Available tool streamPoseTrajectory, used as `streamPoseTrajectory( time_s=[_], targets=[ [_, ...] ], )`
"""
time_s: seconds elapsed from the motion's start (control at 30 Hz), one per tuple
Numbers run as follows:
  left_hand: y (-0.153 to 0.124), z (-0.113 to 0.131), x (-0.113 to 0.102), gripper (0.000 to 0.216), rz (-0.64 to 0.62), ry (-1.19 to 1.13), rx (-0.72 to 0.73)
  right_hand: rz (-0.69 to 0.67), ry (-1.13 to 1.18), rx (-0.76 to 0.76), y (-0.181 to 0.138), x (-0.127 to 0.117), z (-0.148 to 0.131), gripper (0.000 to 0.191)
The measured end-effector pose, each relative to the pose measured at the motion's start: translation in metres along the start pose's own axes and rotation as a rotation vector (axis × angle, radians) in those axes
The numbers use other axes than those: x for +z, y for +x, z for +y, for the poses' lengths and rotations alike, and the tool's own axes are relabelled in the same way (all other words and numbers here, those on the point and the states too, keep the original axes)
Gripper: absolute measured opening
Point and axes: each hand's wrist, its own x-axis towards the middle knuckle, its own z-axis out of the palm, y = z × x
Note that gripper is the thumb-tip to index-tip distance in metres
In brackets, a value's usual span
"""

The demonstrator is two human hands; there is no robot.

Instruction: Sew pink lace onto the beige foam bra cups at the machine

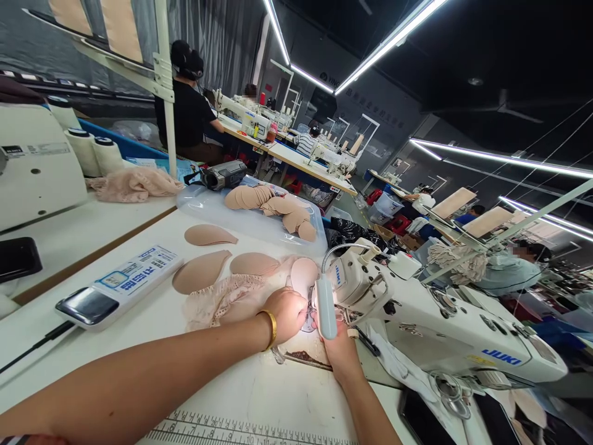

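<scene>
My left hand (pixel 286 314), with a gold bracelet at the wrist, is closed beside the needle area of a white sewing machine (pixel 407 327). Whatever its fingers pinch is too small or hidden to make out. My right hand (pixel 340 349) is on the other side of the needle area, its fingers mostly hidden behind the grey lamp head (pixel 326 309). A brightly lit beige cup piece (pixel 304 274) is just beyond my left hand. Beige lace fabric (pixel 220 300) spreads to the left of that hand, close to several teardrop-shaped beige cup pieces (pixel 201 272).
A clear plastic tray (pixel 194 201) holds stacked beige pieces (pixel 250 196) and a camcorder (pixel 225 175). On the left lies a white box-like device (pixel 120 287) with a cable. A printed ruler (pixel 222 432) runs along the front edge. Phones (pixel 424 417) lie at lower right. People work at machines beyond.
</scene>
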Motion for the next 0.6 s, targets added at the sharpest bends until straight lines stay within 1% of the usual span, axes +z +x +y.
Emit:
streamPoseTrajectory(
  time_s=[0.27,0.4,0.6],
  targets=[
    [-0.0009,0.0018,-0.0024,0.024,-0.018,0.027,0.007,-0.033,0.016,0.03,0.0016,-0.0008,0.0014,0.055],
    [-0.0009,0.0022,-0.0036,0.027,-0.023,0.027,0.003,-0.05,0.02,0.023,0.0015,-0.0005,0.0018,0.05],
    [-0.001,0.0015,-0.003,0.027,-0.033,0.018,0.005,-0.025,0.003,0.038,0.0018,-0.0009,0.0019,0.044]
  ],
)
